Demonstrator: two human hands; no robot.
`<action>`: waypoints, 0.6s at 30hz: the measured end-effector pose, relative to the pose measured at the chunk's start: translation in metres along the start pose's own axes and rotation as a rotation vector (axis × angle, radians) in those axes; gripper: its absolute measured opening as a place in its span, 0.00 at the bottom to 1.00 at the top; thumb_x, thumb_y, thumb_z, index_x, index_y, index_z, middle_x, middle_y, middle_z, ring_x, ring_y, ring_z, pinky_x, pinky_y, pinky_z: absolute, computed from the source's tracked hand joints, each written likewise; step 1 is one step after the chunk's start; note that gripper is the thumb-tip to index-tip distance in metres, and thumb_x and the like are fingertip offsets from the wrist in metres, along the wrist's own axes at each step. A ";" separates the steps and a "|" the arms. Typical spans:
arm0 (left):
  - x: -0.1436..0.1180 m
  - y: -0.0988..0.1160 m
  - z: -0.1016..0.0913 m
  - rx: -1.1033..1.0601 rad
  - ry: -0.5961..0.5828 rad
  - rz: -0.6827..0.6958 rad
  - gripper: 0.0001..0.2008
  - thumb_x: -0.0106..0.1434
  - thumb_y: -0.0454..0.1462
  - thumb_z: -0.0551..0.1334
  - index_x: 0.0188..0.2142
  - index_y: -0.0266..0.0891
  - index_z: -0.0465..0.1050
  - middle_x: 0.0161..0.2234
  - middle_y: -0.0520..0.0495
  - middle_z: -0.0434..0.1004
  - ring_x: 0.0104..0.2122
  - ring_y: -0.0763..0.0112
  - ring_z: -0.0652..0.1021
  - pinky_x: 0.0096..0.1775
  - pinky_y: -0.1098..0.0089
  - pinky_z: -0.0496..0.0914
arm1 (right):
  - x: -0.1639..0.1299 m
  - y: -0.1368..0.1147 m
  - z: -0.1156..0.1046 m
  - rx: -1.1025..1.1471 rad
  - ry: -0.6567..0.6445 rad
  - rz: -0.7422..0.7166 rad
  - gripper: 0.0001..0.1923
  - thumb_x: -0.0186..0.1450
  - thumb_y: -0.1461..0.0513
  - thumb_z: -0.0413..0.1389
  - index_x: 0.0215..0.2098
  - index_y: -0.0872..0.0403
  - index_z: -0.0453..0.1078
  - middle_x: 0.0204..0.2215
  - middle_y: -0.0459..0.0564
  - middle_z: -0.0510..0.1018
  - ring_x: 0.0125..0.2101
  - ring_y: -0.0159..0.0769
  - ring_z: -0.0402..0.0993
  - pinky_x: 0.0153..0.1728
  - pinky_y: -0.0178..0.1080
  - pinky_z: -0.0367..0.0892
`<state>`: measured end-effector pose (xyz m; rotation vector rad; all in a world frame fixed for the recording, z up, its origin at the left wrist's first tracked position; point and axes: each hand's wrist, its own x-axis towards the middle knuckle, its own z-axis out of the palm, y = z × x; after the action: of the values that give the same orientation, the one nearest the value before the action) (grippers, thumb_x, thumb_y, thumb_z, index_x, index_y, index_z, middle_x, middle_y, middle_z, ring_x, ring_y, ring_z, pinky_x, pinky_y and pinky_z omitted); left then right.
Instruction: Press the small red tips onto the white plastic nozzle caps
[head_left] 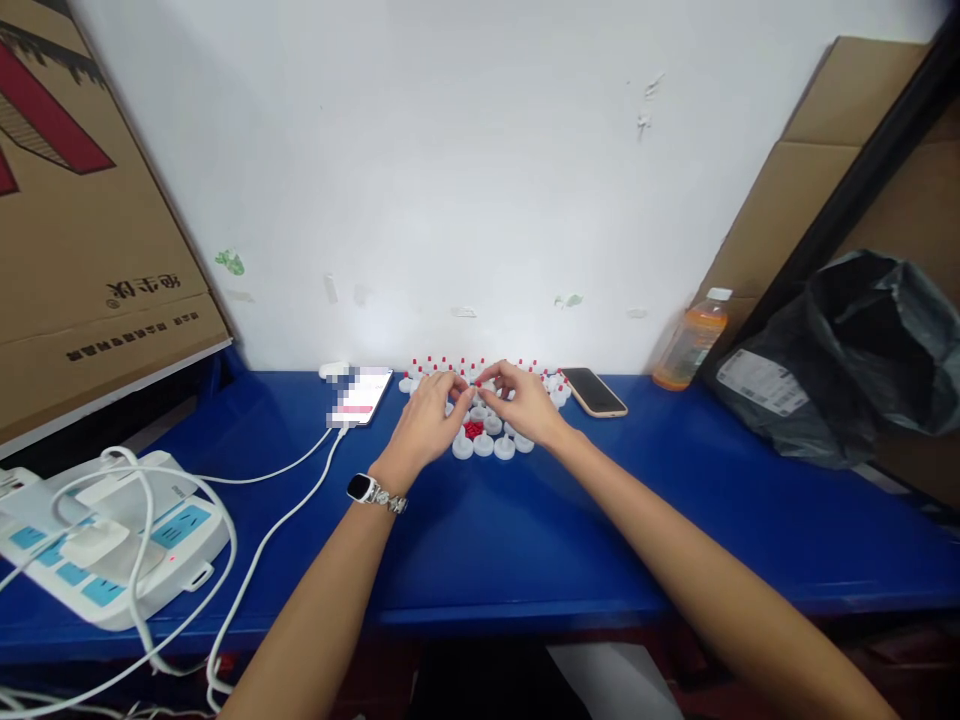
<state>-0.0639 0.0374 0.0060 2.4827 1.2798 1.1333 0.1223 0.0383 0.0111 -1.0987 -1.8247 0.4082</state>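
My left hand (433,412), with a watch on its wrist, is closed in a pinch over the middle of a group of white nozzle caps (504,447). Its fingertips appear to be on a white nozzle cap, mostly hidden by the fingers. Facing it, my right hand (519,402) pinches a small red tip (478,384) between thumb and forefinger. The two hands' fingertips almost touch. Just below them lies a small pile of loose red tips (473,429). Toward the wall, several nozzle caps stand upright with red tips (462,361) on them; the nearer ones show bare white nozzles.
A charging phone (365,395) lies left of the caps, another phone (593,391) right. An orange drink bottle (691,340) and black plastic bag (840,370) stand farther right. A power strip (161,560) with looping white cables occupies the blue table's (525,560) left end.
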 end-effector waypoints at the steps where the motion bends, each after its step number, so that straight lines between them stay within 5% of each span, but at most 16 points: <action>1: -0.001 0.004 0.003 0.006 -0.024 0.015 0.13 0.73 0.46 0.51 0.40 0.41 0.67 0.39 0.46 0.74 0.42 0.62 0.74 0.42 0.63 0.68 | -0.006 0.001 0.001 0.012 0.004 -0.020 0.09 0.60 0.61 0.57 0.39 0.53 0.70 0.31 0.45 0.78 0.27 0.31 0.70 0.33 0.36 0.66; 8: -0.004 0.019 0.012 0.252 -0.078 0.158 0.14 0.75 0.39 0.42 0.39 0.40 0.63 0.37 0.44 0.71 0.38 0.61 0.72 0.42 0.62 0.67 | -0.024 -0.002 0.001 0.028 0.015 -0.110 0.10 0.61 0.64 0.54 0.42 0.53 0.68 0.29 0.43 0.72 0.30 0.32 0.69 0.36 0.37 0.67; 12: -0.001 0.022 0.014 0.218 -0.053 0.196 0.15 0.75 0.39 0.42 0.38 0.41 0.63 0.36 0.45 0.71 0.38 0.61 0.71 0.42 0.62 0.66 | -0.026 -0.010 0.001 -0.023 0.043 -0.190 0.10 0.62 0.65 0.53 0.43 0.52 0.66 0.29 0.43 0.71 0.30 0.33 0.70 0.36 0.37 0.67; 18: 0.005 0.017 0.009 -0.105 0.163 -0.139 0.19 0.76 0.43 0.39 0.31 0.42 0.59 0.27 0.49 0.67 0.28 0.66 0.69 0.34 0.64 0.64 | -0.019 0.002 -0.014 -0.201 0.242 -0.219 0.12 0.63 0.66 0.53 0.45 0.53 0.71 0.43 0.53 0.75 0.39 0.39 0.73 0.44 0.42 0.69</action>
<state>-0.0450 0.0327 0.0092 2.2292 1.3710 1.3527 0.1381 0.0210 0.0063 -1.0198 -1.7710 -0.0379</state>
